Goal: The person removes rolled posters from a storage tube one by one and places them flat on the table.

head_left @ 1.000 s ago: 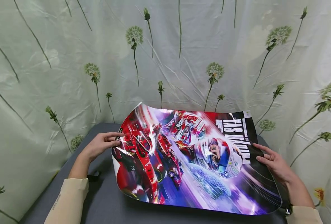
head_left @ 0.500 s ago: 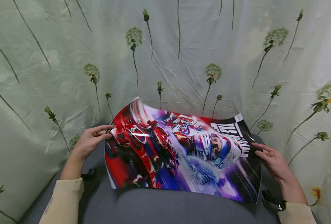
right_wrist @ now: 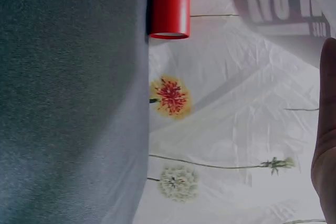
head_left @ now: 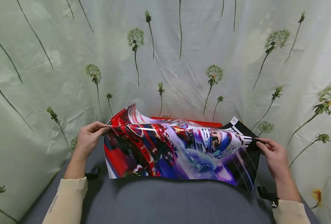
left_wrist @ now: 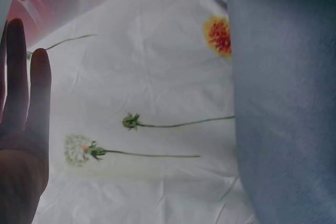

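Note:
A glossy poster (head_left: 179, 155) printed with red racing cars and helmets is held up above the grey table. My left hand (head_left: 88, 140) pinches its left edge between thumb and fingers. On the opposite side, my right hand (head_left: 274, 157) pinches the black right edge. Between the hands the sheet bends along a crosswise ridge, its near half hanging down and its far corners curling up. Behind it lies a red tube (head_left: 207, 123), partly hidden by the poster in the head view. The right wrist view shows one round end of this red tube (right_wrist: 170, 6).
The grey table (head_left: 165, 202) extends in front of the poster. A pale curtain (head_left: 182, 77) printed with dandelions hangs close behind and at both sides. Black straps (head_left: 266, 194) sit at the wrists.
The poster has tilted and lowered at its near edge, bending across the middle. My right hand has shifted slightly left, and the red tube behind has come into view.

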### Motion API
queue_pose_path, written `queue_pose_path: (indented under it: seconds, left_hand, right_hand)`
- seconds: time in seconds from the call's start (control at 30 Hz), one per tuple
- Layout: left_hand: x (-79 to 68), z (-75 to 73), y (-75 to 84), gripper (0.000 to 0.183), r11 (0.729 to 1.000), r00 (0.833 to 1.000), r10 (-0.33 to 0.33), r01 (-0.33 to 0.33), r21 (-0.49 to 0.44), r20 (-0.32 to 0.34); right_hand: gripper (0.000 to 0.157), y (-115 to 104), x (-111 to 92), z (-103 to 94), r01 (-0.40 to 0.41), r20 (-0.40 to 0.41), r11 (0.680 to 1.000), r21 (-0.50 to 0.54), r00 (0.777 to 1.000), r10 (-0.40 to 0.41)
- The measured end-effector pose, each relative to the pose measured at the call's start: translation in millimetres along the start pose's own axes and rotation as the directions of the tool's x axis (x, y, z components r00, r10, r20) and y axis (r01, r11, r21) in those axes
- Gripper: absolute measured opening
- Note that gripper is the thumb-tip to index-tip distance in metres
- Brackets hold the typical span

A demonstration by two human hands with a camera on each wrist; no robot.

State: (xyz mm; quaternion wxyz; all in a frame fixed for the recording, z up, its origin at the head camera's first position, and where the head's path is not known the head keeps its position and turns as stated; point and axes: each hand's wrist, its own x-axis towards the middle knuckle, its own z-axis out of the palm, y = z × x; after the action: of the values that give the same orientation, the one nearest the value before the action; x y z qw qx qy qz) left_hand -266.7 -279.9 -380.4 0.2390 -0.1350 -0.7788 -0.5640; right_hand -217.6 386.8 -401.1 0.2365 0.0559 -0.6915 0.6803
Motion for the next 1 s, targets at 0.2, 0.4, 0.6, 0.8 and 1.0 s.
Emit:
queue_pose_path:
  seconds: [0.2,0.4,0.6,0.8,1.0]
  left_hand:
    - [-1.2,2.7,-5.2,0.023,0.986,0.986,-0.162,0.164,-0.033,0.042]
    - [-7.1,-3.6,-15.5,0.054,0.958,0.942,-0.286,0.277,0.074,0.175]
    - [-12.7,-8.5,-28.7,0.063,0.929,0.880,-0.361,0.310,0.202,0.309]
    - [-16.7,-2.7,-47.5,0.052,0.925,0.828,-0.361,0.262,0.275,0.429]
    - [-20.5,6.2,-64.2,0.043,0.925,0.766,-0.361,0.220,0.310,0.532]
  right_hand:
    - [0.033,5.4,-0.2,1.9,-0.014,-0.040,0.999,0.053,0.999,0.016]
    - [0.032,15.4,-2.4,-9.1,-0.077,0.003,0.997,-0.018,0.997,0.077]
    - [0.028,19.2,-4.4,-27.6,-0.139,0.153,0.947,-0.291,0.970,0.189]
    - [0.017,25.1,-4.9,-40.2,-0.109,0.264,0.845,-0.524,0.922,0.282]
    - [0.043,40.2,-5.3,-47.2,-0.079,0.327,0.746,-0.661,0.865,0.381]
